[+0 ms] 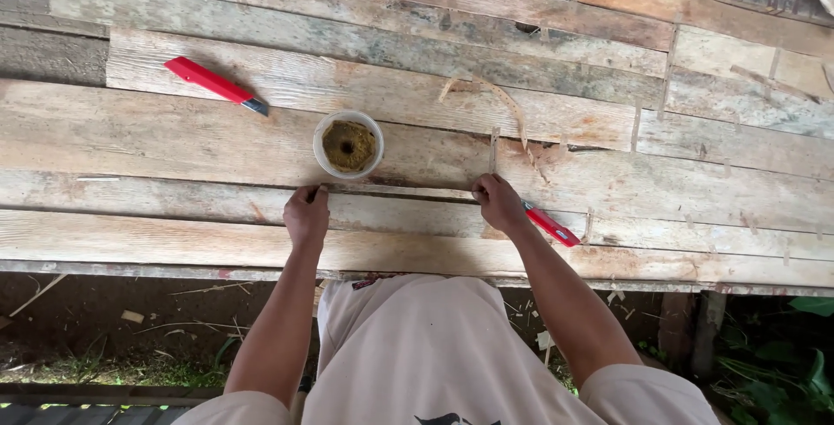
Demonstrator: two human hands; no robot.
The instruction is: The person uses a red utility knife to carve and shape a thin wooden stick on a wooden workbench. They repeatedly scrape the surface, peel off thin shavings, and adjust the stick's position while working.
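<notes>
Both hands rest on a counter (156, 142) of weathered planks. The left hand (307, 215) is curled, fingertips pinching the left end of a thin strip (395, 189) that lies along a seam between two planks. The right hand (499, 202) presses on the strip's right end and is closed around a red knife (551, 224), whose handle sticks out to the right of the palm, low against the wood; the blade end is hidden under the hand. The hands are well apart, with the strip stretched between them.

Just beyond the strip, nearer the left hand, stands a white cup (348, 144) holding a brownish, fibrous mass. Farther back and to the left lies a second red knife (215, 85) at a slant, dark tip pointing right. Thin slivers (512, 112) lie on the planks beyond the right hand.
</notes>
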